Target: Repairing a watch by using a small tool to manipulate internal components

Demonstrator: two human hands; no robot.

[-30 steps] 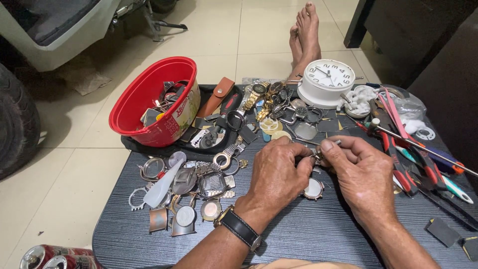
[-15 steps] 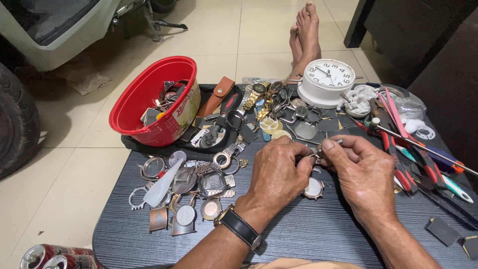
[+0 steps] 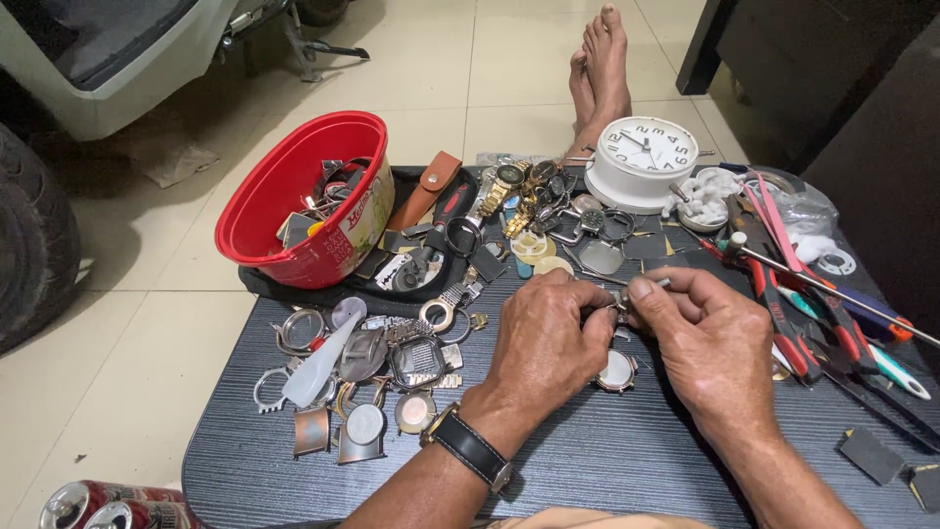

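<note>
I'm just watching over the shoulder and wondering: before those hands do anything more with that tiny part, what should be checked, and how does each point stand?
1. Both hands on the part: left hand and right hand meet on a small metal piece. Ok.
2. Firmness of the grip: fingers cover the piece. Cannot tell.
3. Round watch case lies flat on the table under the hands. Ok.
4. Tools close by: red-handled pliers lie beside the right hand. Ok.
5. Room to work: loose watch cases crowd the left side, clock stands behind. Not ok.
6. Red bowl sits half over the table edge. Not ok.
</note>
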